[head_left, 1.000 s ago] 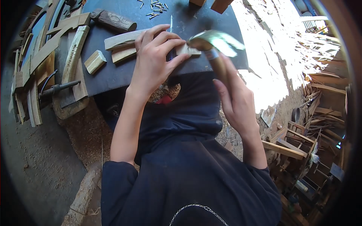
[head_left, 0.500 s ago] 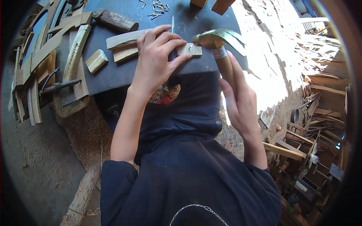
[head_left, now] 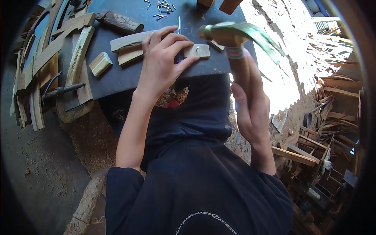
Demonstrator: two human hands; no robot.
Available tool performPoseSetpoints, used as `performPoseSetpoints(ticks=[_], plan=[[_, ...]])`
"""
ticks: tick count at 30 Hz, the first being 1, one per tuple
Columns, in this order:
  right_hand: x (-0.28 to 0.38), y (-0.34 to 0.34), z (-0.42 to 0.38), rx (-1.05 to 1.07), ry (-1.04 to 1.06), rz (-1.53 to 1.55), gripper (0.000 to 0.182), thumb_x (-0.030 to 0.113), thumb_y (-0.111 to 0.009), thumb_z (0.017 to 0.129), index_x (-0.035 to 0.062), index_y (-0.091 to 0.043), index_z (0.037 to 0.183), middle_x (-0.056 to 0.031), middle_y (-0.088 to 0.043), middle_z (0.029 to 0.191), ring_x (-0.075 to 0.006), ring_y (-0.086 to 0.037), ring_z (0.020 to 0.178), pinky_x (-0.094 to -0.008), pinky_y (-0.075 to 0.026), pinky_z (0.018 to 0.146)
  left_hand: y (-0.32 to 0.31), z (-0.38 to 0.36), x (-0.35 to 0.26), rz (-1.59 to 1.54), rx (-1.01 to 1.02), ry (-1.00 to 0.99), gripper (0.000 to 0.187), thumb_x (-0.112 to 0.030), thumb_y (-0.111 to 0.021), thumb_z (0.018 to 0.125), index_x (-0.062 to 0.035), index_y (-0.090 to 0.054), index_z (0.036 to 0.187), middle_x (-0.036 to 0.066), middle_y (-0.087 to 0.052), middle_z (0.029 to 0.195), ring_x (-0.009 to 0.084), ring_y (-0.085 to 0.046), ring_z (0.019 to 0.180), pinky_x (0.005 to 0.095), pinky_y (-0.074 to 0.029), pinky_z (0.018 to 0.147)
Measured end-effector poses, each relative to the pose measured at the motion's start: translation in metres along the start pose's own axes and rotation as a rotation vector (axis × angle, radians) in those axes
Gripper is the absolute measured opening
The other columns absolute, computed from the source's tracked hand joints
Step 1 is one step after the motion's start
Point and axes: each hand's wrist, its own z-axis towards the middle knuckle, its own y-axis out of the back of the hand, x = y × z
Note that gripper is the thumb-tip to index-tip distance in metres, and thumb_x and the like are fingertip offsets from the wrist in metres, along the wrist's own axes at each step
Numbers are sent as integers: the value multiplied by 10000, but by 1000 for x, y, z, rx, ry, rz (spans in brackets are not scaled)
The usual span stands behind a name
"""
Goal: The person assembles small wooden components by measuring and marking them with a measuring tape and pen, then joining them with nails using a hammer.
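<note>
A claw hammer [head_left: 235, 37] is raised beside the table's right edge, slightly blurred, and my right hand [head_left: 252, 103] is closed round its wooden handle. My left hand [head_left: 164, 58] pinches the left end of a small wooden block [head_left: 204, 50] between thumb and fingers, holding it on the table top. A nail or screw [head_left: 197, 48] sticks up from the block. Beneath my left hand, partly hidden, lies what looks like a screwdriver [head_left: 179, 25] with a blue handle. Wooden strips [head_left: 129, 43] lie just left of that hand.
Several loose screws or nails [head_left: 164, 9] are scattered at the back of the dark table [head_left: 117, 78]. A short wood block [head_left: 100, 63] and a dark carved piece of wood [head_left: 119, 20] lie at left, near a clamp [head_left: 62, 92]. Wood scraps [head_left: 337, 113] are piled at right.
The hammer has lifted up and to the right, away from the block, with my right hand tilting along. A wood piece behind it now shows. My left hand stays put.
</note>
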Motion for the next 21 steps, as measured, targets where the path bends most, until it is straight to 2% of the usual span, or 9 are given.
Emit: performPoseSetpoints(ticks=[3, 5, 8, 12, 13, 15, 19, 20, 21], plan=[[3, 4, -8, -87, -152, 199, 599, 149, -585, 1096, -37, -342, 1612, -258, -595, 1485, -343, -649, 1298, -408, -504, 1054, 1, 0, 1, 3, 9, 8, 340, -327, -864, 847, -119, -800, 1108, -15, -739, 1194, 240, -523, 1381, 447, -320, 1157], [-6, -3, -13, -120, -145, 231, 602, 168, -580, 1101, -40, -338, 1611, -263, -589, 1491, -351, -639, 1315, -415, -496, 1067, 0, 1, 1, 1, 8, 8, 338, -329, -863, 848, -121, -800, 1107, -17, -740, 1191, 239, -523, 1381, 446, -318, 1157], [-20, -14, -6, 62, -101, -67, 588, 201, -608, 1086, 78, -394, 1620, -309, -669, 1332, -442, -702, 1199, -453, -549, 953, 0, 0, 0, 3, 7, 9, 334, -331, -862, 849, -126, -802, 1106, -20, -741, 1187, 237, -524, 1380, 442, -316, 1157], [-8, 10, 4, 66, -166, 31, 567, 201, -621, 1079, 83, -442, 1603, -296, -675, 1338, -417, -725, 1163, -436, -559, 947, 1, 1, 1, 18, 4, 7, 329, -331, -861, 850, -131, -803, 1104, -22, -742, 1183, 234, -525, 1377, 438, -314, 1157], [-6, 15, 3, 44, -149, 63, 534, 205, -546, 1118, 58, -415, 1614, -194, -676, 1371, -230, -692, 1133, -371, -551, 925, 0, 1, 0, 18, 8, 6, 328, -332, -860, 850, -131, -804, 1103, -22, -742, 1183, 234, -525, 1376, 437, -315, 1157], [-2, 17, 1, -62, -163, 116, 537, 206, -528, 1128, 33, -382, 1615, -63, -664, 1086, -77, -561, 786, -248, -460, 673, 0, 2, -1, 13, 7, 9, 330, -331, -861, 848, -132, -804, 1105, -22, -742, 1182, 235, -525, 1375, 438, -313, 1156], [-18, 1, -4, -40, -98, 65, 590, 144, -630, 1073, 38, -400, 1606, -259, -709, 1253, -359, -738, 1107, -414, -564, 907, 1, 2, -2, 10, 11, 15, 333, -332, -862, 847, -132, -803, 1107, -20, -741, 1179, 237, -524, 1376, 441, -311, 1157], [-21, -4, -4, 14, -34, -83, 599, 144, -646, 1062, 75, -410, 1608, -272, -711, 1229, -400, -745, 1085, -438, -575, 881, 1, 1, -2, 5, 14, 15, 332, -332, -861, 849, -131, -803, 1107, -19, -741, 1180, 238, -523, 1377, 442, -310, 1158], [-13, -1, -1, 198, -168, -146, 586, 156, -672, 1041, 115, -452, 1583, -285, -705, 1207, -458, -729, 1075, -478, -579, 842, 0, 1, -2, 4, 13, 17, 332, -332, -860, 851, -130, -803, 1108, -18, -740, 1181, 239, -523, 1378, 442, -309, 1159]])
